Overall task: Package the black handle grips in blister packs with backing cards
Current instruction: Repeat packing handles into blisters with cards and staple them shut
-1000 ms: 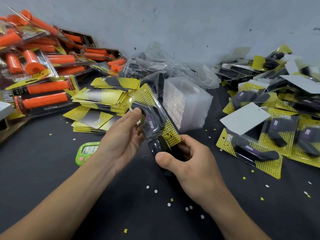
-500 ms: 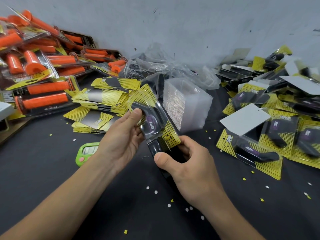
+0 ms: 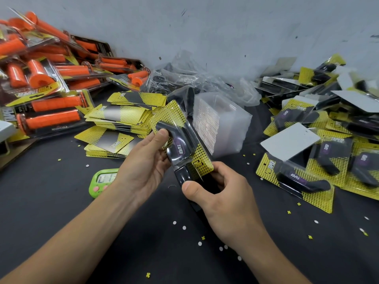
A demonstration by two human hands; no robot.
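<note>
Item in hand: one blister pack, clear shell over a yellow dotted backing card, held tilted above the black tabletop at centre frame. Contents: one black handle grip with a purple "TAPER" label, lying inside the shell.

Left hand: holds the upper part of the pack, thumb pressed on the shell over the grip's upper end, fingers behind the card.

Right hand: clamps the pack's lower end, thumb on the front, fingers curled round the back. The two hands are near one another, not touching.

Stock, centre-left: loose stack of backing cards, yellow and black, spread on the tabletop.

Stock, centre: block of nested clear blister shells, just behind the held pack.

Stock, rear: crumpled clear plastic bags against the grey wall.

Finished goods, right: heap of packed black grips, some face up, one card showing its white back.

Other goods, left: heap of orange grip packs.

Sundries: green digital timer beside the left wrist; white and yellow paper punch-outs scattered on the tabletop.
</note>
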